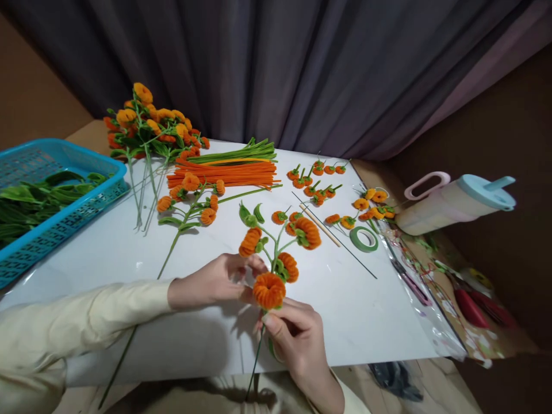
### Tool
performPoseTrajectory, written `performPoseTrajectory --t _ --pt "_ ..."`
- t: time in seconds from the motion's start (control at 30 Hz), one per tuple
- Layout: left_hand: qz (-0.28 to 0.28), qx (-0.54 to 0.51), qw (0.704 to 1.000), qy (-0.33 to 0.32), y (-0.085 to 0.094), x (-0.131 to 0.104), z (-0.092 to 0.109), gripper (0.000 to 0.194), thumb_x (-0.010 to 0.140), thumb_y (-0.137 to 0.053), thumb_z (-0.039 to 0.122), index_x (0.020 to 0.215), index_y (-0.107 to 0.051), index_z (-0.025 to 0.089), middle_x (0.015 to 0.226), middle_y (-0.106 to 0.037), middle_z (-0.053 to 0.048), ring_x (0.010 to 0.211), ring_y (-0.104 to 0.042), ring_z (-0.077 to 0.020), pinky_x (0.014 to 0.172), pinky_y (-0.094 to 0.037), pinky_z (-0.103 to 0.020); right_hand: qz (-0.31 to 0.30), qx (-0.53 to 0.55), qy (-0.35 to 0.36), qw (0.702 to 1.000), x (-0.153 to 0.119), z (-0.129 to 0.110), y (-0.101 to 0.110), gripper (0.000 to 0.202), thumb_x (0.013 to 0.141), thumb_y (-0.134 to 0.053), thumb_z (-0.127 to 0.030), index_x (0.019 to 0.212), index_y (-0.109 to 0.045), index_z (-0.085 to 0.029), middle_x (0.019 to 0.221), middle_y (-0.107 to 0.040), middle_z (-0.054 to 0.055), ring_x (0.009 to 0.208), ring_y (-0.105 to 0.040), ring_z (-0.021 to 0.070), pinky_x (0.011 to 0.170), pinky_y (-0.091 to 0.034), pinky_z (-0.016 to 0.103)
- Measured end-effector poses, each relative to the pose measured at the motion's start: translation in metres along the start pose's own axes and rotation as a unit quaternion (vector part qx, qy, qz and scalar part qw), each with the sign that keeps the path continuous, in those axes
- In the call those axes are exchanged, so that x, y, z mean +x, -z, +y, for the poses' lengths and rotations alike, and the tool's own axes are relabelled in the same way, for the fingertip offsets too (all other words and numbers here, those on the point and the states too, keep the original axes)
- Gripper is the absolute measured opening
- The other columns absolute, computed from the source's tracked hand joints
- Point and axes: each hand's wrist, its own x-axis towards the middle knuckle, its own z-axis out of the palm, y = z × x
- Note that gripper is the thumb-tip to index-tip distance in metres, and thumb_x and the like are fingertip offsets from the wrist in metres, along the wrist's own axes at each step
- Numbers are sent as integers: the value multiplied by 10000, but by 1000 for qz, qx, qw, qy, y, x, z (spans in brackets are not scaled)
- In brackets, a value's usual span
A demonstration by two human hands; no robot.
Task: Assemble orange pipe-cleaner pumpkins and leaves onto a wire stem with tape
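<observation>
A fuzzy pipe-cleaner pumpkin branch [276, 253] stands upright between my hands, with several orange pumpkins, green leaves and a thin dark-green stem. My right hand [299, 339] pinches the stem just under the lowest pumpkin [269, 290]. Part of a green ring, perhaps a tape roll, shows beneath the right fingers. My left hand [215, 282] comes in from the left with curled fingers closed at the branch; its fingertips are partly hidden behind the lowest pumpkin. A similar pumpkin branch [185, 215] lies on the table beyond my left forearm.
On the white table [357, 310] are orange pipe cleaners [224, 174], green pipe cleaners [241, 151], loose small pumpkins [318, 198], a green tape roll [363, 239] and a wooden stick [321, 225]. A blue basket [64, 221] of leaves stands left; a tumbler [452, 204] and red-handled scissors [472, 307] are right.
</observation>
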Motion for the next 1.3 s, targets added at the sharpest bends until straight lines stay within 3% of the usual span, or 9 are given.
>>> performPoseTrajectory --t 0.13,0.3,0.47,0.57,0.67,0.8,0.97,1.1,1.3 --pt "72 82 994 1 -7 -11 9 197 723 -634 296 624 -573 137 683 -550 -10 661 -483 -123 623 -387 -226 35 -65 37 997 -6 -8 -3 207 845 -533 -166 695 -674 -143 619 -591 38 556 -514 128 511 -386 220" --pt "61 93 992 -57 -13 -18 13 188 788 -528 211 658 -630 121 738 -561 -41 711 -510 -141 652 -409 -235 39 -113 35 992 -3 -9 -2 180 845 -523 -132 707 -639 -141 627 -574 27 552 -503 115 517 -391 204" --pt "98 96 990 -19 -20 -17 1 146 759 -602 250 721 -671 126 806 -591 -47 744 -515 -148 654 -430 -232 41 -129 39 990 0 -4 -4 190 861 -494 -149 753 -650 -148 672 -590 38 602 -537 128 552 -425 212" --pt "114 20 993 13 -22 -12 -2 148 744 -632 264 754 -699 133 872 -626 -52 775 -546 -150 681 -454 -234 27 -91 -18 995 3 0 -2 219 861 -520 -240 728 -668 -150 676 -600 44 558 -559 129 491 -427 213" --pt "91 -47 994 44 -21 -10 -3 145 730 -654 261 728 -702 124 821 -644 -50 741 -559 -146 656 -461 -237 -31 28 -137 990 6 5 5 268 825 -574 -374 738 -682 -145 688 -617 35 343 -489 76 298 -305 194" --pt "20 -152 984 86 -21 -9 -1 191 729 -666 278 663 -672 99 622 -622 -29 584 -548 -121 576 -448 -240 -121 113 -228 960 11 9 19 322 807 -596 -419 713 -673 -120 367 -483 -44 267 -432 70 303 -291 161" --pt "-38 -215 970 111 -22 -7 4 233 690 -699 321 655 -669 92 553 -595 -15 498 -528 -115 503 -426 -238 -221 138 -253 932 19 13 32 357 816 -590 -419 787 -701 -81 354 -504 -35 275 -422 59 346 -333 157" --pt "-35 -198 974 106 -20 -5 3 214 688 -703 308 648 -675 99 578 -597 -12 536 -506 -102 522 -415 -217 -233 150 -238 931 23 17 35 331 807 -604 -408 785 -698 -91 471 -605 6 298 -452 58 359 -333 163" --pt "-95 -183 974 95 -15 -1 3 206 682 -711 307 623 -657 117 538 -560 10 495 -505 -95 523 -415 -216 -230 174 -222 931 23 15 29 333 774 -638 -412 785 -706 -86 635 -667 60 271 -389 17 293 -235 144"
